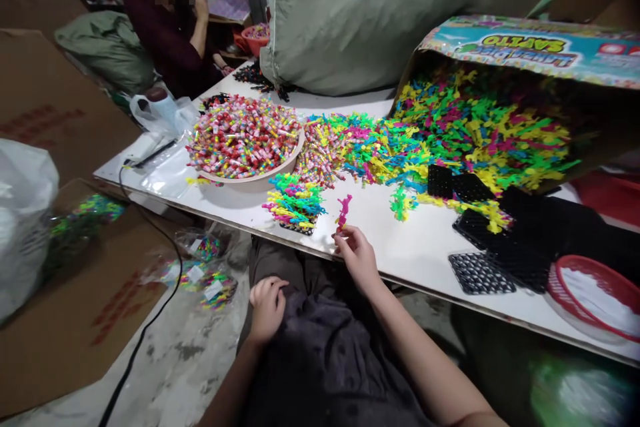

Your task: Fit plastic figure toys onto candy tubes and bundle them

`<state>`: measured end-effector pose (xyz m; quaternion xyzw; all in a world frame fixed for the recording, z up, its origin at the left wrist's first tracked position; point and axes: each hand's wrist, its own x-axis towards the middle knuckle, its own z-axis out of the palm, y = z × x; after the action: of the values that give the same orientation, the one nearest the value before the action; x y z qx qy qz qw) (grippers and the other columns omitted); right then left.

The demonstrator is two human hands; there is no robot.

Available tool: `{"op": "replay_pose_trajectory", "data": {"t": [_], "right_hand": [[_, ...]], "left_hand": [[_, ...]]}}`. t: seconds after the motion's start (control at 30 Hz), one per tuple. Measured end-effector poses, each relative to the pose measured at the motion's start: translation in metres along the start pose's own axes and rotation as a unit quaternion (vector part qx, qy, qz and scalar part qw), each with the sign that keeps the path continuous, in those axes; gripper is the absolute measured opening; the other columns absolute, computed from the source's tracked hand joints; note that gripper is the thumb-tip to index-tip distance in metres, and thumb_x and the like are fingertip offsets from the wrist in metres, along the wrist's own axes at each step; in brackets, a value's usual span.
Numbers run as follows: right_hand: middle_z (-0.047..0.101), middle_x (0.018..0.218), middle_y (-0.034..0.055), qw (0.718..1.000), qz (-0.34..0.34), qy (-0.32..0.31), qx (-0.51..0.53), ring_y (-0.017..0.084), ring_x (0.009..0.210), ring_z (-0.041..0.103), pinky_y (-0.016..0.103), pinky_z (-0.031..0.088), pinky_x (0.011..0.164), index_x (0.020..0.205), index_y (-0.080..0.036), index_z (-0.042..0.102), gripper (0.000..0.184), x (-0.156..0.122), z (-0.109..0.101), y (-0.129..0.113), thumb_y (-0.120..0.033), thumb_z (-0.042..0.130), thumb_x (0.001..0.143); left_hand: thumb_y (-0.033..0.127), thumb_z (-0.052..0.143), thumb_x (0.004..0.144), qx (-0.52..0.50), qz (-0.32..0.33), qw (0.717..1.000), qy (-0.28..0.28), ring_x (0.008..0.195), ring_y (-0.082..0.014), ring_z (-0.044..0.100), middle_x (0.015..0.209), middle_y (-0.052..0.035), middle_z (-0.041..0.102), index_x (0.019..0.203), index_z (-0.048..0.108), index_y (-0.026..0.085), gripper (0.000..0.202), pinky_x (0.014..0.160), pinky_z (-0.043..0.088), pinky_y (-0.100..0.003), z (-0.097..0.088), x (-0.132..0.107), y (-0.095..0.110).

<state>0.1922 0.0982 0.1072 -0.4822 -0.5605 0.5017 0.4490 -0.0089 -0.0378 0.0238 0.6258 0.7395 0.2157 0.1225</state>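
Observation:
Between the fingertips of my right hand (356,255), just above the table's front edge, is a small magenta plastic figure (344,210), standing up from the pinch. Something yellowish shows at its lower end. My left hand (267,303) lies on my thigh with loosely bent fingers and nothing visible in it. Left of the figure, a stack of green, blue, yellow and pink figures (295,200) covers a black perforated tray (304,228). A small clump of green and blue figures (401,203) lies to the right.
A round basin (295,159) heaped with small wrapped sticks stands at left. Loose figures spill from a cardboard box (520,57) at right. Black trays (480,273) and a red basket (557,287) sit at the right edge. A large grey-green sack (340,27) lies behind; a person (165,33) sits beyond.

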Motion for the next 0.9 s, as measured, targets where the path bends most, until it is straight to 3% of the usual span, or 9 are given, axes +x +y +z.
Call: {"op": "replay_pose_trajectory", "data": {"t": [0.23,0.43,0.63,0.8,0.9], "right_hand": [[0.065,0.089,0.0056,0.998,-0.014,0.005,0.065,0.016,0.084,0.061,0.031,0.049,0.074,0.097,-0.020,0.047,0.025,0.011,0.010,0.012,-0.035,0.053,0.079],[0.063,0.093,0.0066,0.998,-0.035,0.019,0.056,0.017,0.080,0.062,0.032,0.050,0.074,0.079,-0.020,0.050,0.019,0.019,0.018,0.022,-0.033,0.061,0.072],[0.062,0.086,0.0038,0.997,-0.021,0.061,0.041,0.016,0.073,0.062,0.029,0.051,0.069,0.089,-0.018,0.055,0.024,0.027,0.040,0.025,-0.032,0.062,0.070],[0.064,0.084,0.0049,0.996,-0.027,0.081,0.025,0.019,0.079,0.062,0.032,0.049,0.074,0.082,-0.018,0.056,0.018,0.031,0.057,0.030,-0.032,0.059,0.072],[0.064,0.080,0.0057,0.992,-0.052,0.105,-0.044,0.020,0.079,0.061,0.033,0.048,0.072,0.077,-0.018,0.058,0.015,0.033,0.060,0.036,-0.032,0.059,0.073]], "left_hand": [[0.014,0.040,0.079,0.019,-0.013,1.000,-0.014,0.098,-0.0217,0.048,0.098,-0.0056,0.059,0.094,0.061,0.022,0.027,0.089,0.031,-0.041,-0.002,0.008,0.009],[0.015,0.040,0.079,0.014,-0.015,1.000,-0.008,0.098,-0.0218,0.048,0.098,-0.0053,0.058,0.094,0.061,0.022,0.027,0.090,0.032,-0.040,-0.001,0.006,0.008],[0.015,0.039,0.080,0.007,-0.018,1.000,-0.009,0.100,-0.0220,0.047,0.099,-0.0054,0.057,0.094,0.061,0.022,0.027,0.093,0.031,-0.041,-0.002,0.005,0.007],[0.015,0.039,0.081,0.001,-0.013,1.000,-0.010,0.099,-0.0222,0.048,0.098,-0.0055,0.057,0.095,0.060,0.022,0.027,0.091,0.032,-0.041,-0.002,0.004,0.005],[0.015,0.039,0.081,-0.002,-0.010,1.000,-0.007,0.099,-0.0224,0.047,0.098,-0.0058,0.057,0.094,0.061,0.022,0.027,0.091,0.032,-0.042,-0.002,0.004,0.004]]}}
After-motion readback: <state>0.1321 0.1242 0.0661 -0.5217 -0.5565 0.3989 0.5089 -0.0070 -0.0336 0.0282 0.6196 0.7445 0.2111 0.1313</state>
